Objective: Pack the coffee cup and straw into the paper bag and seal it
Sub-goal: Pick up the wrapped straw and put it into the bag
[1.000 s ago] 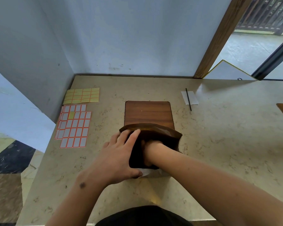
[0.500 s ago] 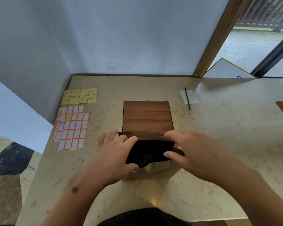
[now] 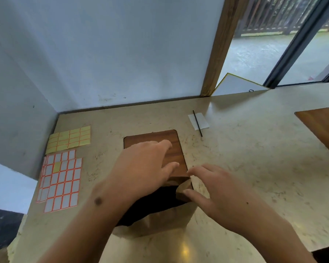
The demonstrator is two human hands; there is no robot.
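A brown paper bag stands open at the near middle of the table, its inside dark. The coffee cup does not show. My left hand lies flat over the bag's far rim, its fingers spread out over the wooden board behind it. My right hand pinches the folded right corner of the bag's rim between thumb and forefinger. The thin black straw lies on a white slip of paper at the back right, away from both hands.
A yellow sticker sheet and white, orange-edged ones lie at the left. A second wooden board sits at the right edge. Walls close the back and left; the table ends near me.
My right hand came out of the bag and took hold of its right rim corner. My left hand let go of the left rim and stretched forward over the far rim.
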